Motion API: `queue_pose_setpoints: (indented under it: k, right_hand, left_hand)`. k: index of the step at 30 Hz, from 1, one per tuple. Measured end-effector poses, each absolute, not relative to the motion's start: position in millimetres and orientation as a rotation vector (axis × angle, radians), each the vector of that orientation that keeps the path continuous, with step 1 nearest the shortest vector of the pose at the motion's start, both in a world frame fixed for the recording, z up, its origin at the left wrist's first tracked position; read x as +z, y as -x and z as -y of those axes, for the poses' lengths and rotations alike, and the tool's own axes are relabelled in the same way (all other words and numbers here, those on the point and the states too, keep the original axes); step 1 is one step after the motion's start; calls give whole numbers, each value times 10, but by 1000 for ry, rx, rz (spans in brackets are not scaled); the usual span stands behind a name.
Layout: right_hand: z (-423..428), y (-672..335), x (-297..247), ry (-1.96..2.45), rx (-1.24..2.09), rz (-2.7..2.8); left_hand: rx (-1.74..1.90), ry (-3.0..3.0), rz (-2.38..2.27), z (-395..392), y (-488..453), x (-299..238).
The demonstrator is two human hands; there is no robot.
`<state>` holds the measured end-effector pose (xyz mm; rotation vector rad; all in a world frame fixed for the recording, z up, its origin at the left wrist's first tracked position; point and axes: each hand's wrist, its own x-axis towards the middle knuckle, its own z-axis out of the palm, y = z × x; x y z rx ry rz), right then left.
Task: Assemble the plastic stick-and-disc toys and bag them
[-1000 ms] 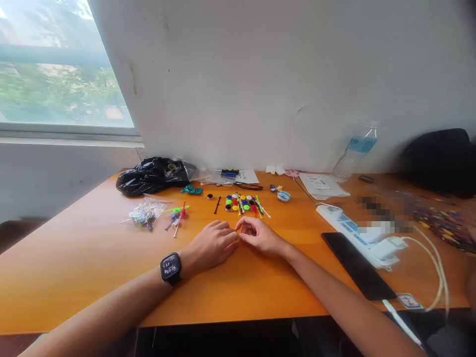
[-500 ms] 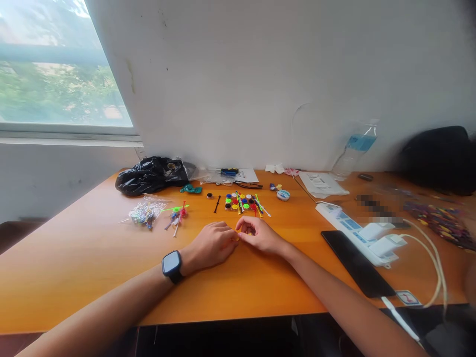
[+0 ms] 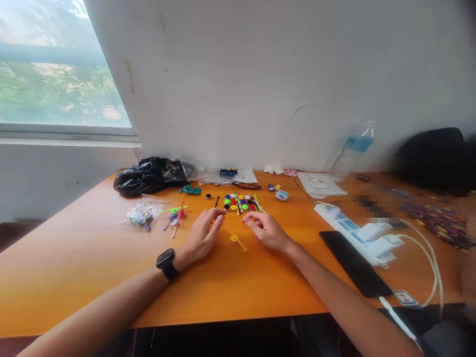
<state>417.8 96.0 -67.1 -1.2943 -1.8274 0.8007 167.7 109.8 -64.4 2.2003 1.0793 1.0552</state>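
On the table between my hands lies a small yellow plastic piece (image 3: 234, 239), a round part with a short stick jutting out, slightly blurred. My left hand (image 3: 204, 234), a dark watch at its wrist, is just left of it with thumb and fingers apart, holding nothing. To its right, my right hand (image 3: 269, 233) is loosely curled and open, with nothing seen in its fingers. Beyond them sit rows of colourful round discs (image 3: 245, 207), thin coloured sticks lying across them. A black stick (image 3: 217, 201) and a dark disc (image 3: 208, 197) lie to the left of these.
Left of my hands are a clear bag of small parts (image 3: 144, 214) and loose coloured pieces (image 3: 174, 218). Behind are a black plastic bag (image 3: 148, 176) and a round white container (image 3: 281, 196). At right are a power strip (image 3: 340, 225), a dark phone (image 3: 353, 263) and a bottle (image 3: 347, 161).
My hands were together at the fingertips and have moved apart, left and right. The yellow piece, mostly hidden by the fingers before, now lies exposed between them, let go.
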Motion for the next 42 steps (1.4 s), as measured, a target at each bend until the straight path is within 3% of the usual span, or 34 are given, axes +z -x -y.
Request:
queue_pose_setpoints:
  k: [11, 25, 36, 42]
  right_hand:
    - [-998, -4230, -650, 1239, 767, 1600]
    - [-994, -4220, -651, 1270, 805, 1681]
    - [-990, -4219, -650, 1253, 796, 1727]
    - [-995, -4223, -669, 1261, 789, 1756]
  left_hand:
    - [1095, -2210, -1220, -1338, -1607, -813]
    - [802, -2600, -1212, -1572, -1478, -848]
    - [728, -2398, -1486, -1622, -1404, -809]
    - [514, -2526, -1613, -1635, -1330, -800]
